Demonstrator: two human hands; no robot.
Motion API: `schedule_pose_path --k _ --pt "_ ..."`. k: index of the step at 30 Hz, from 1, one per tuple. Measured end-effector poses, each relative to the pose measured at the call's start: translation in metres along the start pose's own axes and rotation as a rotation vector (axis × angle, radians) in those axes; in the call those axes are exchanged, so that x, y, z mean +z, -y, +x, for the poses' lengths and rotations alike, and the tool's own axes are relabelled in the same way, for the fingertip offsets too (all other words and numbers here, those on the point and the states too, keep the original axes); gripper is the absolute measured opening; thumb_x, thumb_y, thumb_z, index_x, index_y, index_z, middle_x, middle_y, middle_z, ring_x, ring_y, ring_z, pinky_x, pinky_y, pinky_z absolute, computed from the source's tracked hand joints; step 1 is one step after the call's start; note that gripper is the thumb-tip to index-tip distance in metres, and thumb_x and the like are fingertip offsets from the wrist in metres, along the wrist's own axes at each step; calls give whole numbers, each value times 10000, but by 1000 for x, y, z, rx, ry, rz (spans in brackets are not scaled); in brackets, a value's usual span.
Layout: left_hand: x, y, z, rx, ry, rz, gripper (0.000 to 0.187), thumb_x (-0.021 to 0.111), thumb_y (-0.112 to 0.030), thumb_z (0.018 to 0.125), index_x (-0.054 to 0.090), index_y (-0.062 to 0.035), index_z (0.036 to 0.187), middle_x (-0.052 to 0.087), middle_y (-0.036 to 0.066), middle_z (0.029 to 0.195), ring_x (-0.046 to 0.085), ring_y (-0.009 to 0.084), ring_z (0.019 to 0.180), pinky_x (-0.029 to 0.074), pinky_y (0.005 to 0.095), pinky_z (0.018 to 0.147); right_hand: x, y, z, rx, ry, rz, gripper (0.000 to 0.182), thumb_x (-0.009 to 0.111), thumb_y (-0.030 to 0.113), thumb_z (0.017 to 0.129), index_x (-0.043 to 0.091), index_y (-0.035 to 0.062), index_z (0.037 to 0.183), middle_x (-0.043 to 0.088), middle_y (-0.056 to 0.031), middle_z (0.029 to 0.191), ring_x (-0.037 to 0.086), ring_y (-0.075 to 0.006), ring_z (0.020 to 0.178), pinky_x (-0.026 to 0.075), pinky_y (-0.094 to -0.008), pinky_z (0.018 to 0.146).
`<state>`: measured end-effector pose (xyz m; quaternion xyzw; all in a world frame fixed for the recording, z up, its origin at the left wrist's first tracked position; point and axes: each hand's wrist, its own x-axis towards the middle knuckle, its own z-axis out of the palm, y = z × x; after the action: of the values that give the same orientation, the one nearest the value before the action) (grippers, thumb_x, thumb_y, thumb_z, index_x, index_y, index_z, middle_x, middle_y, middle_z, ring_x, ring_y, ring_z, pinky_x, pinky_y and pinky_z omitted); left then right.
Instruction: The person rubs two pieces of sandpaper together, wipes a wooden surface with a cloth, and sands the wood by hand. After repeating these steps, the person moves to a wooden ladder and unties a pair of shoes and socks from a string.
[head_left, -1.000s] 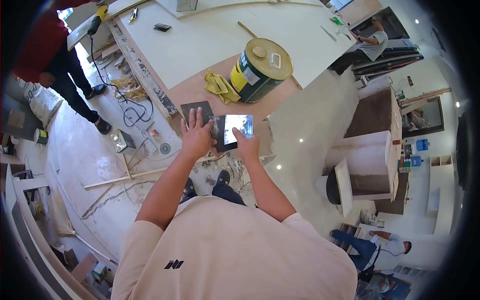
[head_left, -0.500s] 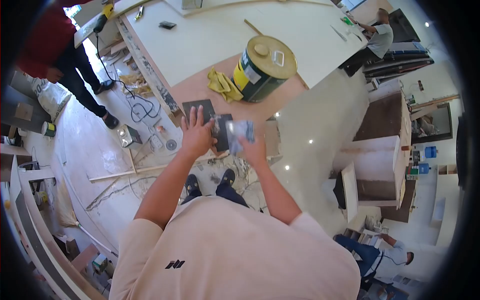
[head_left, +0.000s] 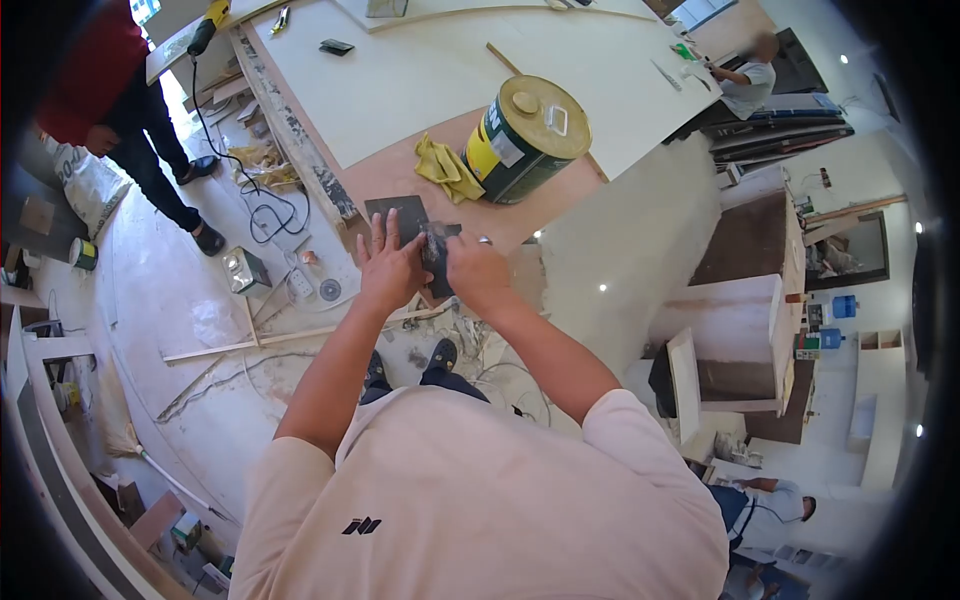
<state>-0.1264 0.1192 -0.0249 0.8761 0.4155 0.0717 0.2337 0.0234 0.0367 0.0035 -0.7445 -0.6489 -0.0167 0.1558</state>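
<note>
A dark flat sheet (head_left: 398,208) lies at the near corner of the brown board. My left hand (head_left: 390,272) rests on it, fingers spread and pointing away from me. Just to the right, my right hand (head_left: 478,270) is closed, its knuckles up over the sheet's right part, close to my left fingers. I cannot tell what it grips. Between the hands the dark surface has a pale, scuffed patch (head_left: 434,245). Beyond them stands a large green and yellow metal can (head_left: 530,145), with a crumpled yellow cloth (head_left: 447,170) against its left side.
A white board (head_left: 400,90) covers the worktop, with a small dark object (head_left: 336,47) on it. A person in red (head_left: 95,80) stands at left near a corded yellow power tool (head_left: 210,25). Two other people are at right. A metal tin (head_left: 245,272) and wood strips lie on the floor.
My right hand has moved left, in to the dark sheet beside my left hand; the blurred, greyish thing in it no longer shows. My left hand stays on the sheet, its fingers shifted slightly.
</note>
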Motion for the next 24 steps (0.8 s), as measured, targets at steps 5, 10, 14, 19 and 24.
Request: schedule_pose_path --k 5,10,14,19,24 --pt "6 9 -3 -3 -14 -82 712 792 -387 709 547 -276 1368 140 158 1607 62 377 1487 100 607 1151 9 12 -41 16 14 136 104 600 121 863 642 27 879 624 -177 835 631 -375 775 507 -460 649" --pt "9 10 0 -5 -26 -125 722 787 -388 720 528 -272 1384 127 159 1610 52 385 1487 98 611 1149 -46 23 -26 296 -221 307 103 615 107 852 673 36 899 631 -177 811 620 -394 752 500 -458 643" --pt "3 11 -2 -1 5 -123 747 786 -394 722 509 -253 1402 117 157 1612 45 388 1487 97 613 1148 4 -3 -19 84 -151 85 88 613 115 867 662 43 882 619 -178 778 615 -395 721 491 -469 621" --pt "2 13 2 23 39 -71 743 776 -401 732 504 -247 1406 109 160 1613 39 387 1488 88 617 1148 3 22 -47 73 -39 93 32 577 90 836 590 61 830 579 -171 787 612 -385 730 483 -492 615" --pt "15 16 -5 20 1 -116 750 782 -414 724 506 -260 1404 105 157 1614 39 387 1488 82 623 1146 25 -6 -20 5 -89 27 41 584 108 839 594 73 819 565 -153 762 606 -379 682 495 -486 614"
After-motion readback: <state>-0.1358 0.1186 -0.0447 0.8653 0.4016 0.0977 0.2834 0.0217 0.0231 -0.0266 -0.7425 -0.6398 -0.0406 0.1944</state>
